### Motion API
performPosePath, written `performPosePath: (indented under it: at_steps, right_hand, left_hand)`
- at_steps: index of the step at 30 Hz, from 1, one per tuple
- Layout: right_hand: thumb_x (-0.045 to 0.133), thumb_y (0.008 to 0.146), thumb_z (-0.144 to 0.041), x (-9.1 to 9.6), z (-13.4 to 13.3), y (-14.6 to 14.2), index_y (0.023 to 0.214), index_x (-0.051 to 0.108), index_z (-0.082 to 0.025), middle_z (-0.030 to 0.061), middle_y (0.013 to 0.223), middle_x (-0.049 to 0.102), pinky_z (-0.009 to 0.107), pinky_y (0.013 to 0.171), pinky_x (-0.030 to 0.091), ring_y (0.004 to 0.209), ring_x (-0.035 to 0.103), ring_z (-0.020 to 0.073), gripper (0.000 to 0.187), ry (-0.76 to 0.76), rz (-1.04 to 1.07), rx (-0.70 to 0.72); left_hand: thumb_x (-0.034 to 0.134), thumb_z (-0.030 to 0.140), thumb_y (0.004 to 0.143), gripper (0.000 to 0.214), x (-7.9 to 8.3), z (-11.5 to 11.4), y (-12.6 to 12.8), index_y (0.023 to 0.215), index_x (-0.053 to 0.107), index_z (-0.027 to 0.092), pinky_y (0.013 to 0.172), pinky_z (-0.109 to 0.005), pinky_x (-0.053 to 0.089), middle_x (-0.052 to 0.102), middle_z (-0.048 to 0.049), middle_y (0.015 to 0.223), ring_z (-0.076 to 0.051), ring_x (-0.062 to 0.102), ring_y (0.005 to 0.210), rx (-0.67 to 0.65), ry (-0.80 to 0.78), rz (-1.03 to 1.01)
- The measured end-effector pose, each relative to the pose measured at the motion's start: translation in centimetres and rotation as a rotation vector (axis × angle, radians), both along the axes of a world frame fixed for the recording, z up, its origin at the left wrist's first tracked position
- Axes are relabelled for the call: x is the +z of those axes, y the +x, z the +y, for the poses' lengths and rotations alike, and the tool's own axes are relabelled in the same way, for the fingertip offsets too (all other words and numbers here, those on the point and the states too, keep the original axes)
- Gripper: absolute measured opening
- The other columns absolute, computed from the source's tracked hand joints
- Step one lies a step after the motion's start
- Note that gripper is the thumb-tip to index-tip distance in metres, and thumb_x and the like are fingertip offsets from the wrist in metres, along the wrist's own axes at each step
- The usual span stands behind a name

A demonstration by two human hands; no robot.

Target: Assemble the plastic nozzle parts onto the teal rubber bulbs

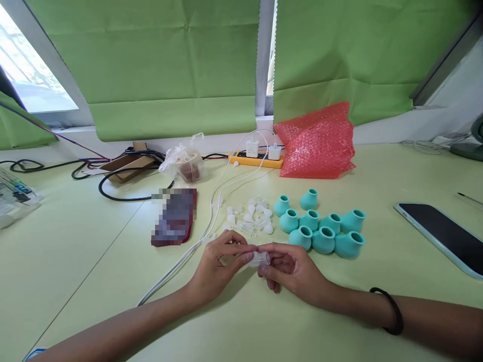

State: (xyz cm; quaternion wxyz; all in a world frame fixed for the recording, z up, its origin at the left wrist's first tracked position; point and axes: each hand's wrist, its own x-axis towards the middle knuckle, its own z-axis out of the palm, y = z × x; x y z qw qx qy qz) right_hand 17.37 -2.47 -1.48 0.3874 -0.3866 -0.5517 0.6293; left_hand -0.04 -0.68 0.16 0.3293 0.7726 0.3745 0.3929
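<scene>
My left hand and my right hand meet over the pale green table, both pinching a small clear plastic tube piece between their fingertips. Just behind them lies a scatter of several small white and clear plastic parts. To the right of those stands a cluster of several teal rubber cup-shaped pieces, close to my right hand. A black band sits on my right wrist.
White cables run from an orange power strip past my left hand. A dark red pouch, a plastic bag, red bubble wrap, a phone at right and black cables at back left.
</scene>
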Motion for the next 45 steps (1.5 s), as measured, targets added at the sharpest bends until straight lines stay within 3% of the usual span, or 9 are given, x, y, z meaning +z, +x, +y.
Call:
performPosePath:
  at_steps: [6,11,21,29,37,45]
  right_hand:
    - [0.058,0.074,-0.026,-0.3,0.02,0.1,0.097,0.054,-0.01,-0.0014,0.06,0.05,0.02,0.045,0.041,0.048,0.047,0.0057,0.028,0.049,0.028,0.028]
    - [0.057,0.074,-0.025,-0.2,-0.09,0.16,0.097,0.055,-0.01,-0.0007,0.062,0.05,0.02,0.047,0.041,0.051,0.046,0.006,0.027,0.057,0.037,0.033]
    - [0.06,0.072,-0.033,0.04,-0.15,0.28,0.089,0.057,-0.011,0.0,0.062,0.052,0.02,0.046,0.04,0.048,0.045,0.0057,0.029,0.021,-0.003,0.037]
    - [0.064,0.068,-0.035,0.02,-0.15,0.29,0.089,0.058,-0.012,-0.0014,0.059,0.05,0.019,0.047,0.04,0.048,0.045,0.0058,0.032,0.019,-0.017,0.015]
    - [0.061,0.071,-0.033,-0.18,-0.15,0.32,0.091,0.058,-0.011,-0.0019,0.059,0.049,0.019,0.048,0.041,0.049,0.044,0.0057,0.03,0.049,0.01,0.017]
    - [0.058,0.073,-0.038,-0.4,-0.09,0.4,0.094,0.058,-0.011,-0.0015,0.058,0.049,0.021,0.049,0.041,0.049,0.045,0.0067,0.034,0.057,-0.036,0.005]
  left_hand:
    - [0.052,0.017,0.079,0.021,0.36,-0.31,-0.02,0.095,0.066,0.02,0.065,-0.028,0.045,0.056,-0.0051,0.081,-0.015,0.054,0.075,-0.081,0.065,0.04]
    - [0.049,0.011,0.08,0.024,0.24,-0.29,0.05,0.098,0.064,0.015,0.062,-0.029,0.044,0.055,-0.0075,0.08,-0.016,0.05,0.074,-0.111,0.252,0.073]
    - [0.05,0.007,0.076,0.026,0.11,-0.53,-0.23,0.1,0.059,0.012,0.065,-0.036,0.042,0.055,-0.0112,0.087,-0.02,0.043,0.078,-0.067,0.59,0.293]
    - [0.048,0.011,0.074,0.031,0.67,-0.81,-0.26,0.103,0.056,0.013,0.065,-0.042,0.04,0.056,-0.0135,0.093,-0.025,0.044,0.082,-0.023,0.735,0.476]
    - [0.047,0.007,0.074,0.04,0.54,-0.75,-0.08,0.113,0.048,0.013,0.069,-0.04,0.043,0.052,-0.0133,0.094,-0.022,0.043,0.084,-0.156,0.584,0.34]
    - [0.048,0.006,0.074,0.042,0.51,-0.71,-0.01,0.115,0.047,0.014,0.07,-0.04,0.044,0.051,-0.0132,0.095,-0.022,0.043,0.084,-0.192,0.51,0.276]
